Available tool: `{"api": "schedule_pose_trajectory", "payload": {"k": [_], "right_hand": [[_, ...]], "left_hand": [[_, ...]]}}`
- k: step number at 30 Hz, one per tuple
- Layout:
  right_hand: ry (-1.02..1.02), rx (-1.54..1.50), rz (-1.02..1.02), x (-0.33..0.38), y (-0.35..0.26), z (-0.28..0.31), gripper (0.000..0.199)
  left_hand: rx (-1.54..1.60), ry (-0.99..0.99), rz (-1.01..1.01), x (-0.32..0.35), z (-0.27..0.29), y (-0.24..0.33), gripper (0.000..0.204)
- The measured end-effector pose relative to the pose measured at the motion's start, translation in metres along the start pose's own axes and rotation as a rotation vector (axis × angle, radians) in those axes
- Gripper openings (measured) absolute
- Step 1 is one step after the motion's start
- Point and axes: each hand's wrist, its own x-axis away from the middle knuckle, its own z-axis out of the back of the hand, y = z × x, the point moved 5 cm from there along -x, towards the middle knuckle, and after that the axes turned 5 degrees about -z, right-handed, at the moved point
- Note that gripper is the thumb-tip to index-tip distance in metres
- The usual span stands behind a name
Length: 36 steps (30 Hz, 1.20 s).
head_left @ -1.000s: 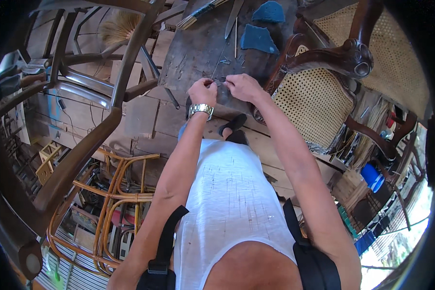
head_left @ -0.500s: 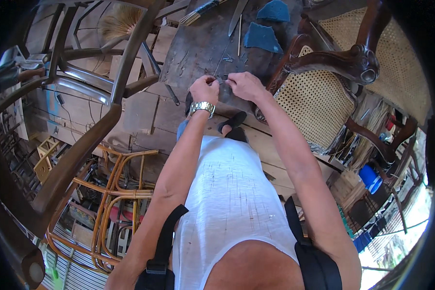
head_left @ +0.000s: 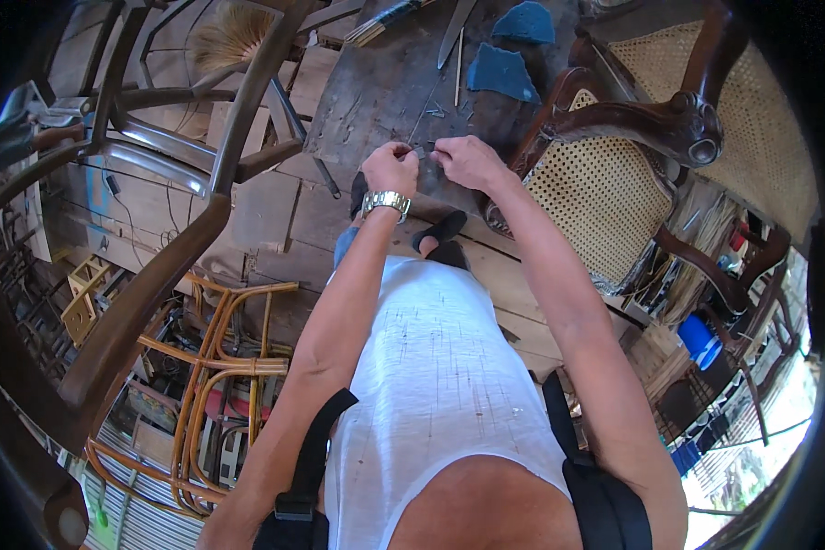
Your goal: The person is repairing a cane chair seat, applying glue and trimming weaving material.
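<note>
Over the near edge of a worn dark wooden table [head_left: 353, 124], my two hands face each other, a small gap between them. My left hand [head_left: 390, 170], with a metal-band watch [head_left: 386, 201] on its wrist, is closed, thumb and fingers pinched together. Opposite it, my right hand [head_left: 468, 161] is pinched as well. Something small and pale shows between the fingertips; its kind is too small to make out. Just beyond the hands lie small bits [head_left: 435, 112] on the tabletop.
Further back lie a thin stick [head_left: 458, 69], a blade [head_left: 456, 35], a brush [head_left: 385, 23] and two blue foam pieces [head_left: 504, 73]. A carved chair with woven cane [head_left: 600, 188] is at right. Dark wooden frames [head_left: 220, 165] stand left, rattan furniture [head_left: 220, 367] lower left.
The view has shifted very slightly. My hands stay pinched in nearly the same place, with only small finger movement.
</note>
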Motion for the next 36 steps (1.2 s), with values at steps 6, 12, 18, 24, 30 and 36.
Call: {"api": "schedule_pose_trajectory", "payload": {"k": [6, 12, 18, 24, 30, 36], "right_hand": [[-0.017, -0.011, 0.001, -0.0019, 0.0023, -0.0007, 0.026], [-0.014, -0.033, 0.032, -0.0033, 0.0056, -0.0007, 0.025], [-0.016, -0.035, 0.021, -0.0049, 0.0062, -0.0032, 0.025], [-0.004, -0.022, 0.013, -0.0047, 0.0086, -0.005, 0.023], [-0.011, -0.024, 0.039, -0.0053, 0.0079, -0.0043, 0.023], [-0.035, 0.035, -0.03, -0.0031, 0.0002, 0.0004, 0.025]], "left_hand": [[-0.016, 0.003, -0.037, -0.0022, -0.0014, -0.0012, 0.019], [-0.019, 0.004, -0.051, -0.0047, -0.0051, -0.0072, 0.021], [0.006, 0.006, -0.041, -0.0035, -0.0049, -0.0065, 0.02], [-0.026, 0.012, -0.057, -0.0039, -0.0036, -0.0051, 0.02], [-0.039, 0.024, -0.084, -0.0041, -0.005, -0.0061, 0.02], [-0.054, 0.009, -0.06, -0.0015, -0.0017, -0.001, 0.021]]}}
